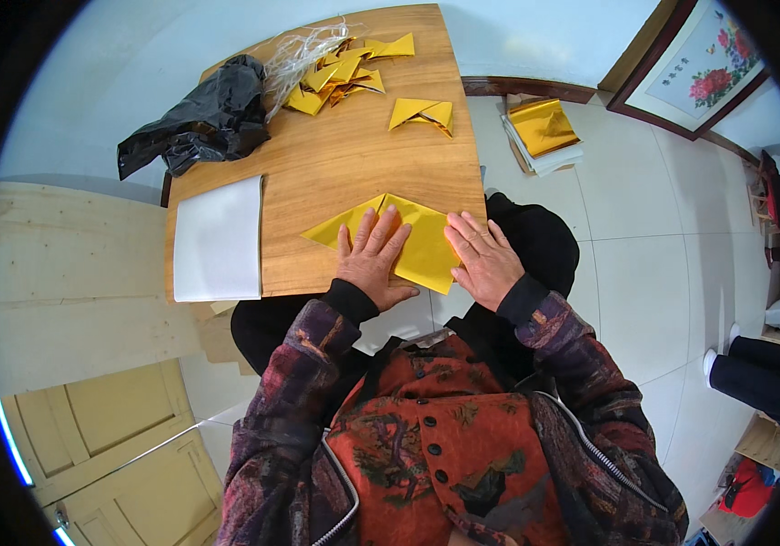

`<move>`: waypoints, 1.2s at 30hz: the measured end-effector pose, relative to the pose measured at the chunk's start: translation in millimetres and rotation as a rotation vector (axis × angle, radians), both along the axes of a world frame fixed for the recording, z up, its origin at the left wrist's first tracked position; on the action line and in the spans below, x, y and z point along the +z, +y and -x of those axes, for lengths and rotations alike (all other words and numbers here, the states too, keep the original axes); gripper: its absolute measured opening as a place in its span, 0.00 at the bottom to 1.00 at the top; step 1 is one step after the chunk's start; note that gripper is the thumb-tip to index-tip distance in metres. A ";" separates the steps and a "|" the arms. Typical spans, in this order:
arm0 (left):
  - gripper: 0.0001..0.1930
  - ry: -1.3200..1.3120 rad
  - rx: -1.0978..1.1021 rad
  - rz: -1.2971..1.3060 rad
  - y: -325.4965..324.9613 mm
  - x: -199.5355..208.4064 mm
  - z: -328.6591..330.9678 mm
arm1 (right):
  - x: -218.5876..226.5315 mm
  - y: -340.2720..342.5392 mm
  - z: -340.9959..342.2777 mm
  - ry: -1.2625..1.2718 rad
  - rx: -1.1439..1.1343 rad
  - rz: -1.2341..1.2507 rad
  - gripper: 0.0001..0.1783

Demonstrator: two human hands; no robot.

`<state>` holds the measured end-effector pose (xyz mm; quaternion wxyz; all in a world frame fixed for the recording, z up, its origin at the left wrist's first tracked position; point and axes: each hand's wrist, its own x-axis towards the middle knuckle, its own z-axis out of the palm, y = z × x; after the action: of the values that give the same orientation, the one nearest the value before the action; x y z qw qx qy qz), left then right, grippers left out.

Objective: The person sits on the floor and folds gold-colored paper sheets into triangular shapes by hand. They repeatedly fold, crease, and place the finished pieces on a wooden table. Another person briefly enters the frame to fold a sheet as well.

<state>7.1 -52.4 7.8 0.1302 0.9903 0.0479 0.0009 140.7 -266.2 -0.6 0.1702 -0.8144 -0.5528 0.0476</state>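
Observation:
A partly folded sheet of gold paper (424, 246) lies at the table's front edge, its lower corner jutting past the edge. A pointed flap stretches to the left, and a slit shows at the top middle. My left hand (372, 259) rests on the paper's left half, open, with fingers spread flat. At the right side, my right hand (488, 264) lies with fingers stretched out, the fingertips touching the paper's right edge. Farther back on the table sits a single folded gold paper piece (422, 116). Several more folded gold pieces (340, 75) are heaped at the far end.
Beside the heap are a tangle of clear plastic string (294, 56) and a crumpled black plastic bag (203, 114). A white folded sheet (219, 238) lies at the wooden table's (317, 164) left front. On the floor at right rests a stack of gold paper (544, 127). Another person's legs (763, 378) show far right.

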 end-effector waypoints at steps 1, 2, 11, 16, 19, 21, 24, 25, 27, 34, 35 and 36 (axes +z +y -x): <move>0.52 -0.023 -0.002 -0.004 -2.1 -1.4 -0.3 | -0.4 -0.1 -0.2 -0.002 0.000 0.005 0.35; 0.50 -0.068 -0.010 -0.004 -3.8 -2.5 0.0 | -0.8 -0.2 -0.4 0.003 -0.002 0.007 0.35; 0.33 -0.161 -0.110 0.007 -2.2 -9.3 1.3 | -0.8 2.3 1.8 0.039 -0.043 -0.001 0.35; 0.33 -0.184 -0.155 -0.003 -0.1 -13.6 2.4 | -0.9 2.2 3.0 0.050 -0.051 -0.011 0.34; 0.34 -0.197 -0.160 0.000 0.2 -14.8 2.9 | 0.5 2.8 3.7 0.048 -0.055 -0.013 0.34; 0.33 -0.212 -0.162 0.006 0.8 -15.2 2.1 | 2.2 2.6 3.4 0.075 -0.058 -0.006 0.34; 0.27 -0.252 -0.156 0.042 2.1 -15.5 2.4 | 4.7 2.7 2.7 0.102 -0.057 -0.001 0.34; 0.23 -0.268 -0.150 0.073 3.0 -16.1 2.1 | 5.3 2.7 2.3 0.111 -0.056 -0.006 0.33; 0.17 -0.308 -0.141 0.120 4.2 -17.7 1.8 | 6.1 3.0 1.5 0.103 -0.054 -0.004 0.32; 0.08 -0.366 -0.037 0.275 5.4 -21.0 2.2 | 7.9 2.0 -0.1 0.128 -0.051 -0.033 0.30; 0.07 -0.349 -0.011 0.305 5.2 -20.6 2.0 | 8.0 2.1 -0.8 0.134 -0.059 -0.016 0.29; 0.07 -0.342 0.020 0.349 4.9 -20.2 1.6 | 8.0 2.3 -1.8 0.137 -0.063 -0.014 0.28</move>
<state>5.5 -47.4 -12.4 0.3054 0.9378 0.0343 0.1616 142.5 -264.0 7.4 0.2147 -0.8251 -0.5142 0.0937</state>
